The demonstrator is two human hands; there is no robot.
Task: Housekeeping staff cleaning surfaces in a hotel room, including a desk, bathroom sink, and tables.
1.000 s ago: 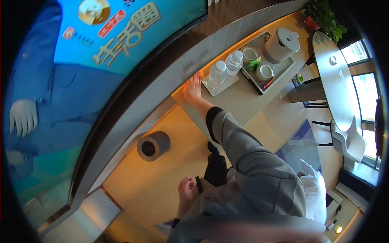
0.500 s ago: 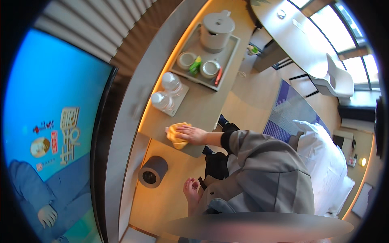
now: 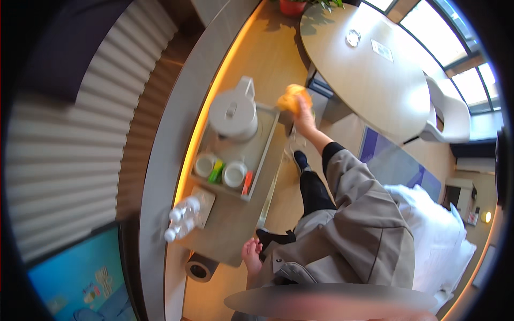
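My right hand [image 3: 304, 117], arm stretched forward, is closed around a bunched yellow-orange cloth [image 3: 293, 99]. It is beyond the far right corner of a grey tray [image 3: 263, 155] on the low wooden counter [image 3: 227, 224]; whether the cloth touches a surface I cannot tell. On the tray stand a light grey kettle [image 3: 233, 115] and two white cups [image 3: 234, 175], with a green packet [image 3: 216, 172] and a red packet [image 3: 247, 183]. My left hand [image 3: 251, 253] hangs near my body by the counter's near end, fingers loosely bent with nothing seen in them.
Clear plastic bottles [image 3: 183, 216] stand by the tray on a pale mat [image 3: 206, 206]. A grey cylindrical bin [image 3: 202, 267] sits below the counter's end. Ahead right are an oval table [image 3: 364, 80] and a white chair [image 3: 452, 115]; a bed with white linen [image 3: 428, 230] is at right.
My right hand has carried the cloth from the counter's near end forward, past the bottles and tray. The view has shifted along the counter. My left hand stays near my body.
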